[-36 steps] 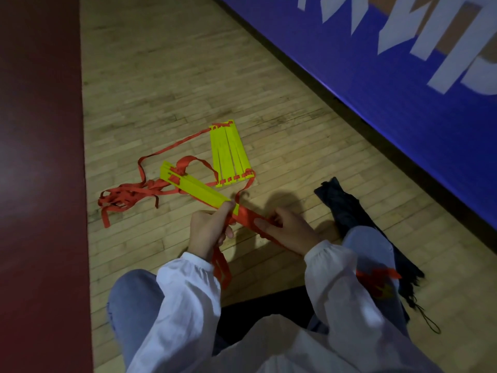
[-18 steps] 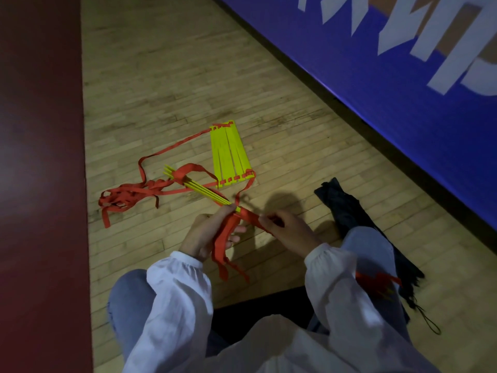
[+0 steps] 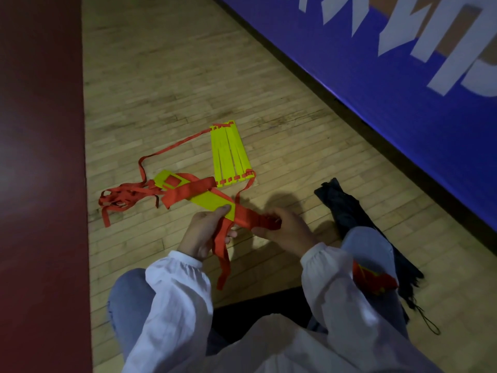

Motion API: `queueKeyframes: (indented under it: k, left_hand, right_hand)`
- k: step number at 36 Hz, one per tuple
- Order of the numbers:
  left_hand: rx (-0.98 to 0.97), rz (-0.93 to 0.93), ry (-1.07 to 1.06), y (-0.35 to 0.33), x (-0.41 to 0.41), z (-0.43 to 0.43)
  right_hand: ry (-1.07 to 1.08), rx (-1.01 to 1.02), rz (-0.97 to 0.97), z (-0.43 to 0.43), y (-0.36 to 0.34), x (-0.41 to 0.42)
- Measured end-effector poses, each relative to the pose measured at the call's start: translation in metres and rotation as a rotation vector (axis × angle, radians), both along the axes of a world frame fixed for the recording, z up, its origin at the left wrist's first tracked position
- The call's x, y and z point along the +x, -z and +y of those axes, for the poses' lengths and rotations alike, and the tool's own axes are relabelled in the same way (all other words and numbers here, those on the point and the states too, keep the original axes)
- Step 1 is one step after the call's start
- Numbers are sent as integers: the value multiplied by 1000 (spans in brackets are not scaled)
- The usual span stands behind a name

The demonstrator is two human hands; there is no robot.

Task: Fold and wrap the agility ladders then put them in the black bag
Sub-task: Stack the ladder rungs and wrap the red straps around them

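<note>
Left hand (image 3: 207, 234) and right hand (image 3: 286, 232) both grip the rung bundle (image 3: 211, 201); red strap (image 3: 248, 219) apparently wound round it.

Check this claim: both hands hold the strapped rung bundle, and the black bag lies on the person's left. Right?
Wrong side. The head view shows the bag on the person's right, beside that knee. The left hand and right hand do hold the bundle.
</note>
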State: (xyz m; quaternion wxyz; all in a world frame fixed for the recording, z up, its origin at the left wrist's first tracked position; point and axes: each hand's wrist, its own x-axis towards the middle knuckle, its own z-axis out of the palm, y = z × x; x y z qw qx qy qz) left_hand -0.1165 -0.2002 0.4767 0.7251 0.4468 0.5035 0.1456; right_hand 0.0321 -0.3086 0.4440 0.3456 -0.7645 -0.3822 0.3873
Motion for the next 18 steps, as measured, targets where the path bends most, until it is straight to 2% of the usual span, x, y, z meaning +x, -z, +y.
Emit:
queueKeyframes:
  k: [7,12,18]
  left_hand:
    - [11,-15,48,4,-2,0]
    - [50,-16,63,11,-5,1]
    - [21,-26,95,3,-5,-2]
  right_hand:
    - [19,32,-1,-2,1,6]
    - [-19,-59,46,-5,1,12]
    - [16,-78,3,-5,8,14]
